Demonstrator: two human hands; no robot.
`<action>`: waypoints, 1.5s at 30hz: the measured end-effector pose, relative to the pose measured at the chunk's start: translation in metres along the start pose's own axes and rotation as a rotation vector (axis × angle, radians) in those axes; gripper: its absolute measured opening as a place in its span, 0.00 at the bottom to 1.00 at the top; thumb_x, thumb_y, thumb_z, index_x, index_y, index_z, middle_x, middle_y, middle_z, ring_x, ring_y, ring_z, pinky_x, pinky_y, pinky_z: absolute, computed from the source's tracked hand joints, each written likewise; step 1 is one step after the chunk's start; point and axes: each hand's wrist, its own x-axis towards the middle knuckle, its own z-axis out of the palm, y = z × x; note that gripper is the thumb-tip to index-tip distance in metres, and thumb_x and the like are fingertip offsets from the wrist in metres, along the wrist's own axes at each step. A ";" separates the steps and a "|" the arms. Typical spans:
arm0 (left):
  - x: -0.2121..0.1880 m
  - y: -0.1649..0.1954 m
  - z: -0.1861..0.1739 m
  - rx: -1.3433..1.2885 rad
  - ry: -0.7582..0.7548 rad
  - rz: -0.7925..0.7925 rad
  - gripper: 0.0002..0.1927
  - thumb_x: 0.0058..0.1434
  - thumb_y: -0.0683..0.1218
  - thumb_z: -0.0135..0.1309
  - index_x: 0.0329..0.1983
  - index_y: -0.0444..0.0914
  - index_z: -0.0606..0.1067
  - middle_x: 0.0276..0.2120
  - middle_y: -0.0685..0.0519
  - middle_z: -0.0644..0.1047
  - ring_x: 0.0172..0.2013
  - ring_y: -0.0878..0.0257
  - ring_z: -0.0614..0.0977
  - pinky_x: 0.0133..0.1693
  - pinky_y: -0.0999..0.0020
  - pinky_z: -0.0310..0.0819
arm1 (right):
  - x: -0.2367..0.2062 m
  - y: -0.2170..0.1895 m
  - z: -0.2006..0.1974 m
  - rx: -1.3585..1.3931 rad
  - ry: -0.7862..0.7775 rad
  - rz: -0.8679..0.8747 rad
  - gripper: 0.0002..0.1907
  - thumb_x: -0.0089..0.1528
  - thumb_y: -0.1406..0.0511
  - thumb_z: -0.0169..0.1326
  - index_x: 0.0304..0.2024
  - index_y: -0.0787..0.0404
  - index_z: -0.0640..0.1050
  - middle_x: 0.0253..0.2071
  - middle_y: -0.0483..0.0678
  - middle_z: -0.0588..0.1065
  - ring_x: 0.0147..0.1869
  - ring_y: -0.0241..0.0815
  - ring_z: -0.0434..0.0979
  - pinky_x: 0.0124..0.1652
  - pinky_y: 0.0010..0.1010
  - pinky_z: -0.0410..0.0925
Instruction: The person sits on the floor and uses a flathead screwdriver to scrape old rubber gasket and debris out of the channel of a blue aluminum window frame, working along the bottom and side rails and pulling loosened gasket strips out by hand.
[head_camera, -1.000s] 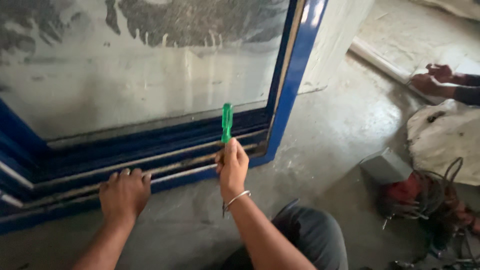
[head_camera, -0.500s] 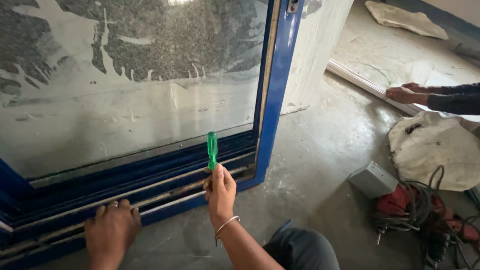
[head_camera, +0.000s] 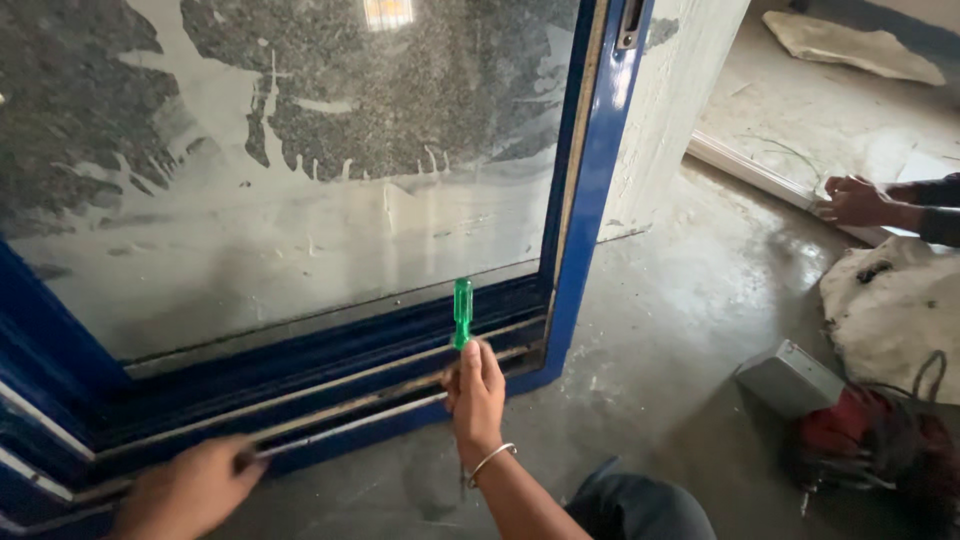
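Observation:
My right hand (head_camera: 476, 392) grips a green-handled screwdriver (head_camera: 462, 312) upright, its tip down at the bottom track (head_camera: 330, 395) of a blue sliding door frame (head_camera: 590, 200). My left hand (head_camera: 190, 488) rests on the track's outer rail at the lower left, fingers curled on it. Dusty, smeared glass (head_camera: 300, 170) fills the frame above the track. My knee in dark trousers (head_camera: 640, 505) shows at the bottom.
Another person's hands (head_camera: 860, 200) work at a white sill on the right. A grey metal box (head_camera: 790, 378), a red power tool with tangled cords (head_camera: 870, 440) and a white sack (head_camera: 890, 300) lie on the concrete floor at right.
The view has shifted up and left. My right hand with the screwdriver stays at the track; my left hand has slid lower left along the rail.

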 end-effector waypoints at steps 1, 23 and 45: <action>0.002 -0.023 0.001 0.043 -0.129 -0.037 0.17 0.61 0.61 0.57 0.51 0.55 0.81 0.49 0.56 0.85 0.51 0.59 0.87 0.56 0.62 0.81 | -0.001 0.001 0.003 -0.017 0.000 0.010 0.15 0.68 0.53 0.47 0.47 0.53 0.76 0.20 0.41 0.68 0.17 0.28 0.56 0.18 0.22 0.51; 0.005 -0.240 -0.025 -0.308 0.098 -0.117 0.25 0.52 0.57 0.64 0.55 0.55 0.79 0.50 0.51 0.83 0.54 0.52 0.82 0.55 0.56 0.75 | -0.098 0.019 0.327 0.218 -0.759 0.002 0.17 0.68 0.51 0.50 0.42 0.57 0.69 0.28 0.44 0.64 0.29 0.36 0.60 0.33 0.32 0.61; 0.004 -0.249 -0.060 -0.179 -0.320 -0.110 0.37 0.60 0.62 0.59 0.72 0.49 0.66 0.72 0.53 0.64 0.69 0.53 0.68 0.68 0.54 0.61 | -0.108 0.107 0.428 0.118 -0.565 -0.017 0.23 0.66 0.45 0.50 0.33 0.55 0.65 0.22 0.41 0.63 0.19 0.32 0.58 0.21 0.27 0.57</action>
